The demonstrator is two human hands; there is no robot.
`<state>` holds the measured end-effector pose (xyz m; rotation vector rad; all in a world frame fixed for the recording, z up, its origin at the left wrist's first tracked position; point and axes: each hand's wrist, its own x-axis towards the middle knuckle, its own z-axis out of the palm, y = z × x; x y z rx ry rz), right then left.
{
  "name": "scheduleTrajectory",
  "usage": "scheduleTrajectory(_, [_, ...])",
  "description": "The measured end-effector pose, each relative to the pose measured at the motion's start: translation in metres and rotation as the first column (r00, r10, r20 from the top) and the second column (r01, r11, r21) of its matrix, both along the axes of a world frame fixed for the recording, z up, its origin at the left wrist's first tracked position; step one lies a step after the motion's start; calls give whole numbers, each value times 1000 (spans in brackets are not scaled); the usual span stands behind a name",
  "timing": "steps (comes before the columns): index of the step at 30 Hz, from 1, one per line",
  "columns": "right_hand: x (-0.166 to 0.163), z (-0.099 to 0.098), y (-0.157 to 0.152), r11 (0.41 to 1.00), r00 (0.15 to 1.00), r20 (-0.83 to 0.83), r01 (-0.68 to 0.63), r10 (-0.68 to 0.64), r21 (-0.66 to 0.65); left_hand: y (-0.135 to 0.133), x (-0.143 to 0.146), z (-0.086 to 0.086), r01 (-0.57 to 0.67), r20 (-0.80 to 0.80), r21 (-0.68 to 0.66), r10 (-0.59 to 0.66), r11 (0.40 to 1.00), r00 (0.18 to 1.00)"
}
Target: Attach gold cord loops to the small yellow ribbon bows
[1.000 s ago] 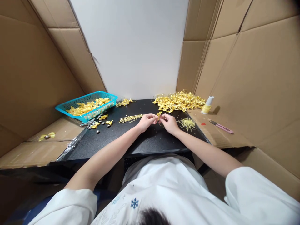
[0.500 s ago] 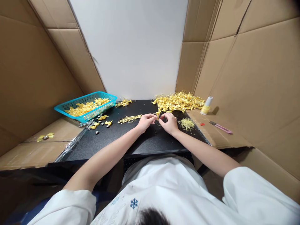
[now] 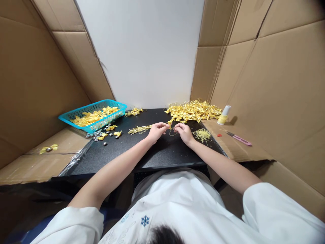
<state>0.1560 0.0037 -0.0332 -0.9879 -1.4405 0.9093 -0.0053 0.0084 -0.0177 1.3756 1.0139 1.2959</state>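
Note:
Both my hands meet over the middle of the black table [image 3: 142, 156]. My left hand [image 3: 157, 130] pinches a small yellow ribbon bow [image 3: 170, 122] at its fingertips. My right hand [image 3: 185, 132] is closed in a pinch just to the right of it, on a thin gold thread [image 3: 173, 132] that loops down between the hands. A bundle of cut gold threads [image 3: 139, 128] lies just left of my left hand. A small tangle of yellow thread scraps [image 3: 202, 134] lies right of my right hand.
A large heap of yellow bows [image 3: 194, 110] fills the table's far right. A blue basket [image 3: 92, 115] with bows sits at far left, small silver beads [image 3: 100, 134] and loose bows before it. A thread spool [image 3: 224, 115] and pink snips [image 3: 238, 138] rest on cardboard at right.
My hands have stayed in place, fingers shifting slightly; the right hand's pinch has drawn a little away from the bow, and the thread loop between the hands shows more.

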Motion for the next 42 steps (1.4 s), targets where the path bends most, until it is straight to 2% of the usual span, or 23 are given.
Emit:
scheduleTrajectory(2, [1, 1, 2, 997, 996, -70, 51, -54, -51, 0, 0, 0, 18, 29, -28, -17, 999, 999])
scheduleTrajectory(5, [0, 4, 0, 994, 994, -103, 22, -34, -111, -1, 0, 0, 49, 35, -40, -48, 998, 998])
scheduleTrajectory(8, [-2, 6, -7, 999, 999, 39, -35, 33, 31, -1, 0, 0, 45, -20, 13, -44, 999, 999])
scheduleTrajectory(11, [-4, 5, -11, 992, 986, 165, -2, -19, 130, -1, 0, 1, 32, -58, 48, -29, 998, 998])
scheduleTrajectory(15, [-2, 3, -8, 992, 962, 251, 89, -108, 86, 1, 0, 1, -5, -31, 37, 6, 999, 999])
scheduleTrajectory(23, [-2, -1, -7, 986, 953, 302, -15, -35, 163, -1, 1, 3, 32, -5, -2, -32, 999, 999])
scheduleTrajectory(27, [0, -1, -5, 986, 924, 360, 76, -126, 150, -1, 1, 2, 28, -32, 4, -28, 1000, 999])
scheduleTrajectory(29, [3, 2, -8, 964, 902, 373, 138, -217, 228, -1, 0, 1, 10, -84, 31, -8, 999, 996])
scheduleTrajectory(31, [5, 7, -13, 910, 879, 355, 176, -317, 376, -1, -1, 0, 3, -159, 75, 9, 997, 987])
scheduleTrajectory(34, [4, 12, -21, 828, 829, 391, 144, -400, 541, -2, -3, -1, 7, -284, 168, 41, 986, 958])
scheduleTrajectory(38, [0, 9, -22, 811, 748, 463, 169, -476, 561, -4, -4, -2, -3, -421, 317, 144, 948, 895])
scheduleTrajectory(42, [-1, 6, -18, 839, 735, 490, 198, -470, 507, -7, -3, -1, 11, -484, 451, 234, 893, 843])
